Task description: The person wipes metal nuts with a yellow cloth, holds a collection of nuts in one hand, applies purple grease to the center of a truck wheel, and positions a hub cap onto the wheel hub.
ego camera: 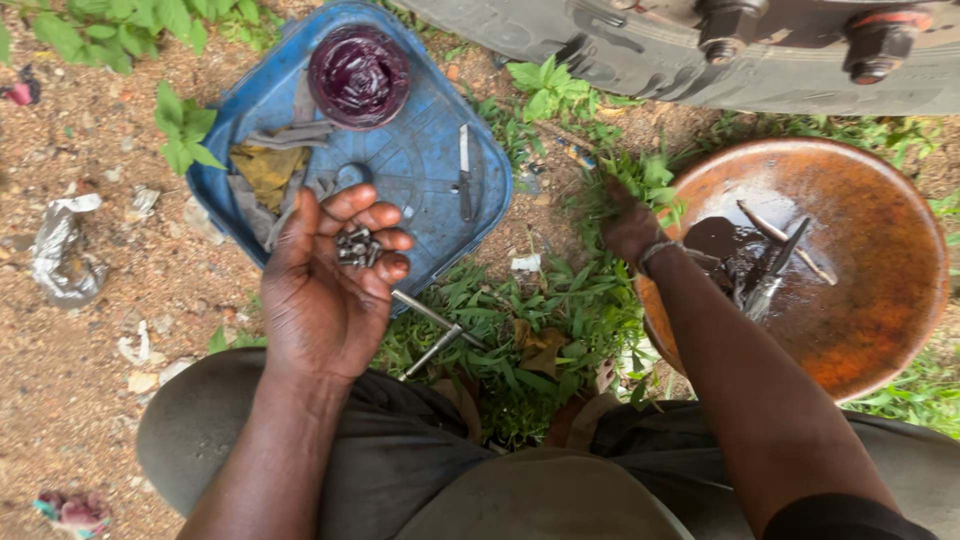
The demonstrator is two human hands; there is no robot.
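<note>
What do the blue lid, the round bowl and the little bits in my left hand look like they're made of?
Blue lid: moulded plastic, scuffed and matte. Round bowl: likely metal, coated orange-brown like rust. Small bits in the left hand: grey with a dull shine, probably steel.

**Soft daylight, sharp centre, stretched edges**

Even, overcast daylight fills the scene; shadows are faint and short. A mild sheen sits on the round rusty orange metal basin (880, 260) and the dark purple jar of grease (359, 75). Focus is crisp mid-frame. Wide-angle distortion bends the edges, and the reaching right hand (628, 225) shows slight motion blur.
</note>
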